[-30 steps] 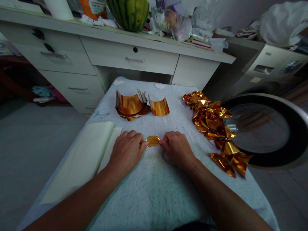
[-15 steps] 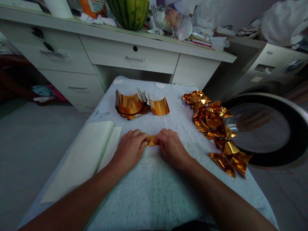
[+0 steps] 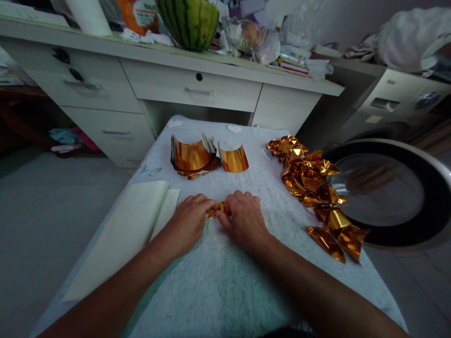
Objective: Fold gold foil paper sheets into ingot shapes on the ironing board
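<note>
Between my two hands, low over the cloth-covered table (image 3: 218,286), is a small piece of gold foil paper (image 3: 212,214), mostly hidden by fingers. My left hand (image 3: 192,217) pinches its left end. Closed on the right end, my right hand (image 3: 244,216) has its thumb stretched toward the left fingers. Beyond them lie a stack of curved gold foil sheets (image 3: 192,156) and a single curved sheet (image 3: 234,159). Folded gold foil pieces (image 3: 306,176) form a heap at the right side of the table.
Left of my hands lie pale paper sheets (image 3: 120,234). A white drawer cabinet (image 3: 197,89) stands behind the table, with a watermelon (image 3: 190,23) and clutter on top. At the right, the open round door (image 3: 387,188) of a washing machine (image 3: 394,103) reaches the table's edge.
My right thumb and fingers have shifted left, closer to my left hand. Less of the foil strip shows between them, and it looks bent or folded now. The view has tilted slightly.
</note>
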Available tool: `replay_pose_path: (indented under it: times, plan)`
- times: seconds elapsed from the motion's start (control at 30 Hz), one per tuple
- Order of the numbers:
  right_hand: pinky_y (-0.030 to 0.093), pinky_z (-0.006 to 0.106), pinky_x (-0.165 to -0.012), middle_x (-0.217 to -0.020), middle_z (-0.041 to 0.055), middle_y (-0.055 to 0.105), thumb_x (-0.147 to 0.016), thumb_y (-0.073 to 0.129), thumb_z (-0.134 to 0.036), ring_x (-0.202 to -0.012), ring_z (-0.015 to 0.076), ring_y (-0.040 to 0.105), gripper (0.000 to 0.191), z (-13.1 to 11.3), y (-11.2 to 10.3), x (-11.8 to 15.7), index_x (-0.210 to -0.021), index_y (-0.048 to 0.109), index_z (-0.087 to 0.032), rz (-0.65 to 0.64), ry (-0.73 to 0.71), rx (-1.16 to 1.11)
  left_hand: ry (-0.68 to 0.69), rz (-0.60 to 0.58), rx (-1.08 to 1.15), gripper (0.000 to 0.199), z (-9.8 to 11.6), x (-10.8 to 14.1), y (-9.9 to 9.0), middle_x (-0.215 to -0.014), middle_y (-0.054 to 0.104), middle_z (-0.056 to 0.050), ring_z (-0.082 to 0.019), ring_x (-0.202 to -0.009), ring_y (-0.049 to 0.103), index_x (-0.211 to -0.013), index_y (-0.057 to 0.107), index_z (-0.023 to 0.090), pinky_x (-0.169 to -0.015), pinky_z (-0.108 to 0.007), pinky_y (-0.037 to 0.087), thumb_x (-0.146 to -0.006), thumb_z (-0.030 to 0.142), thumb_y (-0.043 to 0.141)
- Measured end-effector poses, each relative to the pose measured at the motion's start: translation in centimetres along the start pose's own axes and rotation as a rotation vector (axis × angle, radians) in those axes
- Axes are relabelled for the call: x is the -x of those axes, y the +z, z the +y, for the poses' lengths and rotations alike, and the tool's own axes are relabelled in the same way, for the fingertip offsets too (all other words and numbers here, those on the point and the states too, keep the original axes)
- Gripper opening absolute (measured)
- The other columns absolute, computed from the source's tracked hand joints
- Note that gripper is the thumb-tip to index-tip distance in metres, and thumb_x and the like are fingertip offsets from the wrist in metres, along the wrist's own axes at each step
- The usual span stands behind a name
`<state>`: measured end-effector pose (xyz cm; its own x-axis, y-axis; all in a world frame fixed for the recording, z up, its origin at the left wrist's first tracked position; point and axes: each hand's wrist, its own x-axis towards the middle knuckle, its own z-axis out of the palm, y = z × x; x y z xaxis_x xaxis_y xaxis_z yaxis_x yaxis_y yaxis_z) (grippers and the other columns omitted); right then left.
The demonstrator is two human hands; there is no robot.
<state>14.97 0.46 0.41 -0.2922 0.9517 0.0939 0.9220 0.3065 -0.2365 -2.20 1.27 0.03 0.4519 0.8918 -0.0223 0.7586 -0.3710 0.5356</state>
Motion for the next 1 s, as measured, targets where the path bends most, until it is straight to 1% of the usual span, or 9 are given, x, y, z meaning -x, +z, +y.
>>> replay_pose_path:
  times: [0.17, 0.33, 0.53, 0.7, 0.77, 0.87, 1.0]
  plan:
    - [0.033, 0.038, -0.079, -0.096, 0.0069, 0.061, -0.089, 0.058, -0.050, -0.091, 0.0252, 0.051, 0.031, 0.0, 0.1, 0.0, -0.090, 0.060, -0.019, 0.007, -0.001, 0.032, 0.020, 0.019, 0.034, 0.034, 0.2, 0.0, 0.1, -0.098, 0.061, -0.005, -0.022, -0.095, 0.055, -0.105, 0.065, 0.021, -0.088, -0.038, 0.043, -0.088, 0.007, 0.039]
    - [0.033, 0.038, -0.080, -0.097, 0.0069, 0.060, -0.090, 0.057, -0.049, -0.093, 0.0253, 0.051, 0.030, -0.1, 0.1, 0.1, -0.095, 0.061, -0.020, 0.016, -0.004, 0.025, 0.006, 0.055, -0.046, 0.023, 0.3, -0.1, 0.4, -0.093, 0.060, -0.005, -0.023, -0.093, 0.055, -0.100, 0.063, 0.020, -0.086, -0.039, 0.043, -0.089, 0.013, 0.043]
    - [0.033, 0.038, -0.080, -0.097, 0.0056, 0.059, -0.089, 0.059, -0.045, -0.093, 0.0244, 0.050, 0.023, 0.0, -0.1, 0.2, -0.096, 0.062, -0.023, -0.001, 0.006, -0.001, -0.010, 0.054, -0.063, 0.028, 0.0, -0.2, 0.8, -0.095, 0.059, -0.005, -0.023, -0.093, 0.054, -0.107, 0.063, 0.023, -0.085, -0.038, 0.044, -0.090, 0.014, 0.043]
    - [0.034, 0.038, -0.081, -0.099, 0.0056, 0.057, -0.087, 0.062, -0.041, -0.095, 0.0243, 0.049, 0.020, 0.7, -0.3, 0.4, -0.096, 0.062, -0.023, -0.007, 0.058, -0.043, -0.018, 0.040, -0.056, 0.030, 0.0, -0.2, 0.7, -0.094, 0.058, -0.005, -0.023, -0.092, 0.053, -0.106, 0.063, 0.024, -0.085, -0.038, 0.043, -0.088, 0.011, 0.043]
    - [0.034, 0.038, -0.082, -0.103, 0.0063, 0.055, -0.085, 0.064, -0.042, -0.096, 0.0248, 0.048, 0.023, 1.1, -0.3, 0.5, -0.101, 0.062, -0.025, 0.019, 0.089, -0.062, -0.024, 0.039, -0.068, 0.031, 0.1, -0.1, 0.7, -0.093, 0.057, -0.004, -0.023, -0.091, 0.053, -0.106, 0.063, 0.024, -0.084, -0.038, 0.043, -0.088, 0.010, 0.042]
    - [0.036, 0.041, -0.085, -0.113, 0.0084, 0.053, -0.083, 0.066, -0.043, -0.101, 0.0268, 0.047, 0.034, 1.8, -0.3, 0.8, -0.114, 0.060, -0.028, 0.064, 0.119, -0.090, -0.028, 0.043, -0.083, 0.031, 0.3, 0.0, 0.7, -0.093, 0.057, -0.004, -0.023, -0.091, 0.053, -0.106, 0.062, 0.025, -0.082, -0.038, 0.043, -0.088, 0.011, 0.041]
    - [0.034, 0.047, -0.094, -0.130, 0.0111, 0.047, -0.084, 0.065, -0.044, -0.112, 0.0307, 0.044, 0.047, 2.7, -0.5, 0.9, -0.128, 0.056, -0.031, 0.054, 0.131, -0.092, -0.029, 0.051, -0.093, 0.031, 0.4, 0.1, 0.7, -0.093, 0.056, -0.003, -0.022, -0.090, 0.053, -0.105, 0.062, 0.026, -0.082, -0.037, 0.042, -0.088, 0.011, 0.042]
